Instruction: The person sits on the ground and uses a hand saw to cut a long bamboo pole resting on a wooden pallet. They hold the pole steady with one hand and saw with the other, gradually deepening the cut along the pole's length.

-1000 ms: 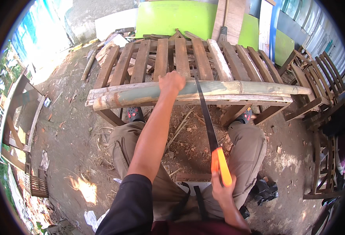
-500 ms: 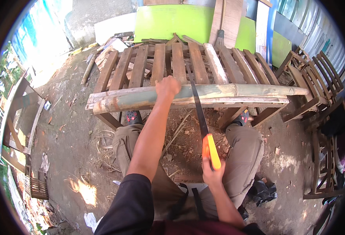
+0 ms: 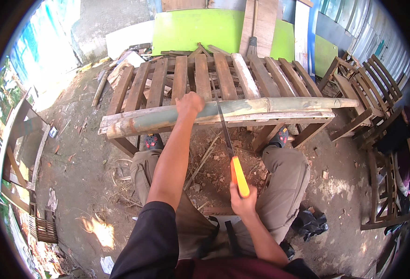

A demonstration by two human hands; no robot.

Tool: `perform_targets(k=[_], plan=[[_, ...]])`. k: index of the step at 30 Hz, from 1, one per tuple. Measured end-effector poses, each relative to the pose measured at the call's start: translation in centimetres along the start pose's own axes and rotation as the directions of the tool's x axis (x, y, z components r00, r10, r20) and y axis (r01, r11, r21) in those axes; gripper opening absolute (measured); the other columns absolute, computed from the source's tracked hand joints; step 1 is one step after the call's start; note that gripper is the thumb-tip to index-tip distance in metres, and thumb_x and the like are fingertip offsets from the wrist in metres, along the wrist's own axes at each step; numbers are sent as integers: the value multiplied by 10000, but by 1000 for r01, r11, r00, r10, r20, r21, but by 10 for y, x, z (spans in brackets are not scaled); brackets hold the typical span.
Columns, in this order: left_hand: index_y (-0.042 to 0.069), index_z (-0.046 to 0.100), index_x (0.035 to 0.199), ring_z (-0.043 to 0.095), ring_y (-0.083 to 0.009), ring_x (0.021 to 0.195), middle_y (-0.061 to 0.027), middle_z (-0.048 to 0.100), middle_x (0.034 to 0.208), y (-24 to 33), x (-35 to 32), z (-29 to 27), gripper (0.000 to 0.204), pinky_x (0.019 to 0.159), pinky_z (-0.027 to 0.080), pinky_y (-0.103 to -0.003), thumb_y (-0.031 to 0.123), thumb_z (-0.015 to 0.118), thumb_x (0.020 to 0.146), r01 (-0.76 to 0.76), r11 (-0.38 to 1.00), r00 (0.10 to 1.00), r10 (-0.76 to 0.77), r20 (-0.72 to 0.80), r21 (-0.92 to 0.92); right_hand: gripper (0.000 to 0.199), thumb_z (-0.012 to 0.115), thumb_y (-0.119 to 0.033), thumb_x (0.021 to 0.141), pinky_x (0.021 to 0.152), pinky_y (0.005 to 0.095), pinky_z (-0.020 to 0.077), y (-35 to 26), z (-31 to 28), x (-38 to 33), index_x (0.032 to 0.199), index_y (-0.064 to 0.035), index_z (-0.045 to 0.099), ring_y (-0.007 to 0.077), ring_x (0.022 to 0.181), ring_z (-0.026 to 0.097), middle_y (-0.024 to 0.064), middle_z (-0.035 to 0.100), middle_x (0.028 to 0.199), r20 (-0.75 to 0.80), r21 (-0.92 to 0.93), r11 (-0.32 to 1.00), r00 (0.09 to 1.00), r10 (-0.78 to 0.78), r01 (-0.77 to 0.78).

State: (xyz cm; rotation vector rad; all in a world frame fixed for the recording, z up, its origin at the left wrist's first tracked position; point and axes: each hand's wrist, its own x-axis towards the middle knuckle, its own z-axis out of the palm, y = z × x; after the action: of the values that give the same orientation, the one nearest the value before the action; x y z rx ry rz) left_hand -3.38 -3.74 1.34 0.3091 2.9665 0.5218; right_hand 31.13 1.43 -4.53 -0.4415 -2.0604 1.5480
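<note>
A long grey-green bamboo pole (image 3: 249, 107) lies across the near edge of a slatted wooden bench (image 3: 157, 86). My left hand (image 3: 190, 103) is closed over the pole, left of its middle. In my right hand (image 3: 243, 201) is the yellow-orange handle of a handsaw (image 3: 226, 130). Its dark blade slants away from me and crosses the pole just right of my left hand, with the tip over the slats. Whether the teeth have cut into the bamboo is too small to tell.
My legs straddle the bench's near side, on dirt ground with leaves and scraps. Stacked wooden frames (image 3: 368, 93) stand at the right, near a black plastic bag (image 3: 311, 223). A green panel (image 3: 198, 32) and a broom (image 3: 252, 46) lean at the back. A slatted basket (image 3: 44, 228) sits left.
The handsaw's handle has moved a little up and left, pushing the blade further across the pole. My left hand keeps its grip. The whole view has shifted slightly.
</note>
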Motion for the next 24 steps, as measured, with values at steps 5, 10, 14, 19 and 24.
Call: perform_targets(k=[5,10,14,19,24], plan=[[39,716,1169,627,-308,1221,-177,683,1258,-3,4,9,407,1190,276,-495,277,478,941,31,998,999,-31,-11,-53,136,652,-71,907,520,310,456,1,-56,-89,796,6,639,111,532,564,28,549,594,79,-77,996,996,50,-44],[33,718,1159,613,-316,1242,-189,680,1257,11,1,3,397,1182,286,-507,246,481,921,-22,1000,1000,22,-19,-15,351,689,-248,894,527,348,423,-33,29,112,714,40,601,100,547,511,42,563,558,-51,46,996,995,81,-79],[29,712,1174,603,-335,1252,-200,666,1276,6,7,5,411,1179,289,-516,252,480,920,-6,1000,1000,6,-15,-10,273,669,-190,886,588,393,487,-32,43,124,780,58,626,200,574,626,164,635,629,-16,23,995,995,99,-98],[17,707,1185,601,-349,1249,-210,657,1287,-6,2,7,426,1177,293,-517,261,487,913,23,1000,999,-24,-24,-19,89,677,-56,886,512,324,476,7,-35,-44,806,-20,665,168,511,603,54,577,586,87,-82,996,996,-32,39],[12,718,1159,614,-359,1227,-214,671,1259,5,-2,5,420,1169,301,-519,260,489,909,6,1000,1000,-6,-13,-19,186,666,-88,898,500,327,451,-18,-27,1,748,18,641,92,521,565,57,586,570,11,46,989,990,142,-142]])
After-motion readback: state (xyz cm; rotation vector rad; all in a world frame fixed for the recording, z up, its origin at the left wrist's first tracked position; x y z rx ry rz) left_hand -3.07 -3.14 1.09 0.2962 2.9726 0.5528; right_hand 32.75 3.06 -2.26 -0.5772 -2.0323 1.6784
